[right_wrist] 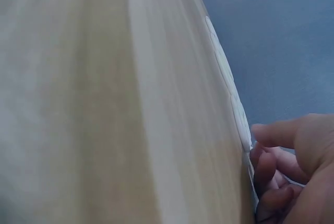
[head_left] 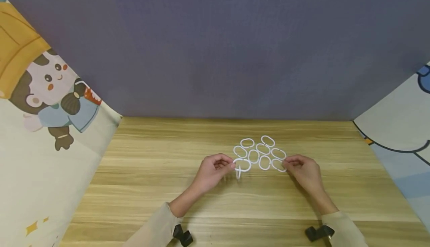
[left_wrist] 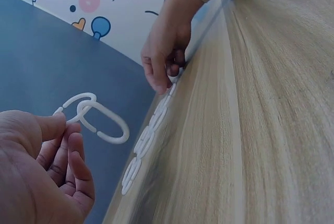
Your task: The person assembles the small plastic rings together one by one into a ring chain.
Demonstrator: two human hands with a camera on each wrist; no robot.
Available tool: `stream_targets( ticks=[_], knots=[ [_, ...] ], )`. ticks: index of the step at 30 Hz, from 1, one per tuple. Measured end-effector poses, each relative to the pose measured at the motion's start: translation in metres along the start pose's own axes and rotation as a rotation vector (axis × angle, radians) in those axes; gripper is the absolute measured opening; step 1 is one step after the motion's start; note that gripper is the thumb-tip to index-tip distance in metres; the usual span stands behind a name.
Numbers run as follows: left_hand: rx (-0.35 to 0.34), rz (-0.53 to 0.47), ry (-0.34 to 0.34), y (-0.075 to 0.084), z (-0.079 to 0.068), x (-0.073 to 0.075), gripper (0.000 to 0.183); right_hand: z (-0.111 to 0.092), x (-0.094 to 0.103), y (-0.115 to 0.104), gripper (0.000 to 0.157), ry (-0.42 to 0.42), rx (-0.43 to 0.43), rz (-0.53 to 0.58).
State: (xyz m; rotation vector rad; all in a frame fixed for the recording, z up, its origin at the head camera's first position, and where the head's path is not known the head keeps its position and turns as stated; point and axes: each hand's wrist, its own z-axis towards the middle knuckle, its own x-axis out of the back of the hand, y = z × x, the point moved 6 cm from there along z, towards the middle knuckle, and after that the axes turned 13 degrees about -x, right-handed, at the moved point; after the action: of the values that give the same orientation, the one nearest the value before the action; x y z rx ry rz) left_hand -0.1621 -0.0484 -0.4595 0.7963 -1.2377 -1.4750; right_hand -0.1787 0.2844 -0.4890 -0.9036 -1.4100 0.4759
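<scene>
My left hand (head_left: 215,168) pinches a white oval plastic ring (head_left: 250,165) with a small gap in its side, between thumb and fingertips. A second white ring (left_wrist: 125,130) is linked through it and dangles, hanging downward in the head view. To the right, my right hand (head_left: 304,170) has thumb and fingertips at the end of another white ring (head_left: 273,163), which lies at the right of a group on the table. In the right wrist view, thumb and forefinger meet at that ring's edge (right_wrist: 245,140).
Several more loose white rings, among them one ring (head_left: 247,139) at the back left, lie flat in a cluster on the wooden table (head_left: 151,157). A grey-blue panel (head_left: 235,53) rises behind the table. Walls with cartoon prints stand at both sides.
</scene>
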Motion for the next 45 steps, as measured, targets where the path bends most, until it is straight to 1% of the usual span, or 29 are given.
stream_targets(
  ticks=[5, 8, 14, 18, 22, 25, 29, 31, 33, 36, 39, 42, 45],
  knots=[
    [0.006, 0.004, 0.001, -0.002, 0.000, 0.001, 0.012, 0.003, -0.001, 0.001, 0.016, -0.001, -0.008, -0.133],
    [0.008, 0.005, 0.003, -0.003, 0.000, 0.002, 0.012, 0.003, -0.002, 0.000, 0.017, -0.017, -0.017, -0.183],
    [0.012, 0.002, 0.008, -0.003, 0.000, 0.003, 0.013, 0.003, -0.005, -0.002, 0.020, -0.062, -0.039, -0.224],
    [0.014, 0.007, 0.013, -0.003, 0.000, 0.003, 0.013, 0.001, -0.004, -0.002, 0.019, -0.061, -0.057, -0.210],
    [0.015, 0.004, 0.015, -0.004, 0.000, 0.003, 0.013, -0.002, -0.001, -0.002, 0.022, -0.052, -0.064, -0.155],
    [0.019, -0.005, 0.012, -0.006, 0.000, 0.003, 0.013, -0.005, 0.001, -0.004, 0.022, -0.030, -0.056, -0.080],
    [0.022, -0.009, 0.007, -0.006, 0.000, 0.002, 0.012, -0.009, 0.003, -0.008, 0.020, -0.032, -0.076, 0.103],
    [0.020, -0.009, 0.006, -0.006, 0.000, 0.001, 0.012, -0.011, 0.004, -0.012, 0.022, -0.056, -0.097, 0.200],
    [0.020, -0.012, 0.003, -0.005, 0.000, 0.000, 0.012, -0.012, 0.004, -0.016, 0.026, -0.074, -0.111, 0.266],
    [0.021, -0.011, 0.003, -0.005, 0.000, 0.000, 0.011, -0.014, 0.005, -0.021, 0.032, -0.090, -0.138, 0.322],
    [0.020, -0.005, 0.003, -0.005, 0.000, 0.000, 0.010, -0.016, 0.006, -0.025, 0.034, -0.097, -0.181, 0.357],
    [0.016, -0.006, 0.001, -0.005, 0.000, 0.001, 0.011, -0.018, 0.006, -0.028, 0.028, -0.119, -0.221, 0.400],
    [0.014, -0.013, 0.000, -0.006, -0.001, 0.001, 0.011, -0.021, 0.005, -0.033, 0.016, -0.165, -0.247, 0.449]
  ],
)
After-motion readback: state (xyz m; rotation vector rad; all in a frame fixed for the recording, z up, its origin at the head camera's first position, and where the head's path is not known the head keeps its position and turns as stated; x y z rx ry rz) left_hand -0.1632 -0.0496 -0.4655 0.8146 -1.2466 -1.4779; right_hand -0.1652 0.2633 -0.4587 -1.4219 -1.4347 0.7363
